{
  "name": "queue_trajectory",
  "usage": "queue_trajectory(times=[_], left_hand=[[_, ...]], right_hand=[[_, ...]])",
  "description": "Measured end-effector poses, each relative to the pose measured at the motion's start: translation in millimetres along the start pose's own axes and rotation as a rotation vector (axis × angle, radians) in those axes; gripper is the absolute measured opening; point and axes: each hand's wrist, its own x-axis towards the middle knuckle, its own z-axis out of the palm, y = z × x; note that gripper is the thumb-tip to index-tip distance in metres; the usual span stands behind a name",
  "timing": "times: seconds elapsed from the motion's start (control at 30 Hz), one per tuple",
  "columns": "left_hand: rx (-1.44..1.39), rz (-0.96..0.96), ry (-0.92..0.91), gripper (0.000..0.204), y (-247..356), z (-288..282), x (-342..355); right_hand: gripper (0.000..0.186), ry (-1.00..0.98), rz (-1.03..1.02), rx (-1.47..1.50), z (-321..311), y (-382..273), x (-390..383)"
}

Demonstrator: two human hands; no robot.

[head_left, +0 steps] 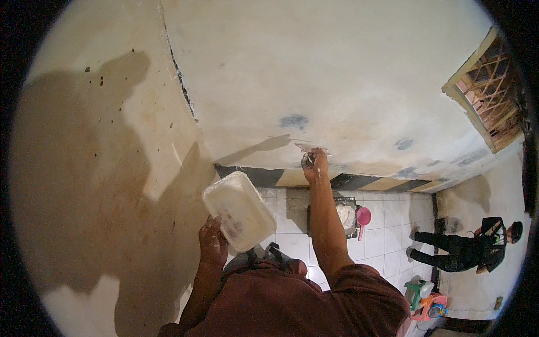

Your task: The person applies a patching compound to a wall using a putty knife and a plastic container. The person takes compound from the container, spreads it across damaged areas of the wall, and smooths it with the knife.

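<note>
My left hand [213, 238] grips the edge of a whitish rectangular plastic tub [246, 209], held out in front of my body at the left. The tub is tilted so its broad face shows, smeared with pale residue. My right arm reaches forward to the plastered wall [359, 84]. Closed fingers of my right hand [314, 164] hold a wide, flat putty knife [306, 146], whose blade lies at the wall face. Whether its whole edge touches the wall cannot be told. Grey patches [294, 121] mark the wall just above the blade.
On the white tiled floor [387, 224], a black tray [352, 201] holds white material, beside a pink dipper [364, 215]. A person [471, 244] in dark clothes stands at the right. Coloured plastic items [424, 300] lie lower right. A lattice window [491, 90] opens upper right; a stained wall [84, 168] rises on the left.
</note>
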Motion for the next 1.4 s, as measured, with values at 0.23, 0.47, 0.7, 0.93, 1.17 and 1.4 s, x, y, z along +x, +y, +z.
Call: queue_trajectory(times=[0.23,0.47,0.7,0.93,1.17,1.4], left_hand=[[0.054,0.013,-0.03,0.029,-5,7,4],[0.102,0.114,0.019,0.026,-1,-2,-1],[0.214,0.173,0.076,0.027,-18,-27,4],[0.015,0.072,0.083,0.032,-1,-8,-11],[-0.053,0.068,0.082,0.031,0,-10,-16],[-0.02,0.042,0.069,0.032,-5,0,-12]], right_hand=[[0.023,-0.219,-0.092,0.088,68,-41,47],[0.022,-0.313,-0.315,-0.023,149,-75,-100],[0.011,-0.236,0.003,-0.093,49,40,-43],[0.018,-0.036,0.189,0.133,58,84,20],[0.019,-0.188,0.116,0.359,132,9,13],[0.01,-0.609,-0.068,0.263,172,-126,-176]])
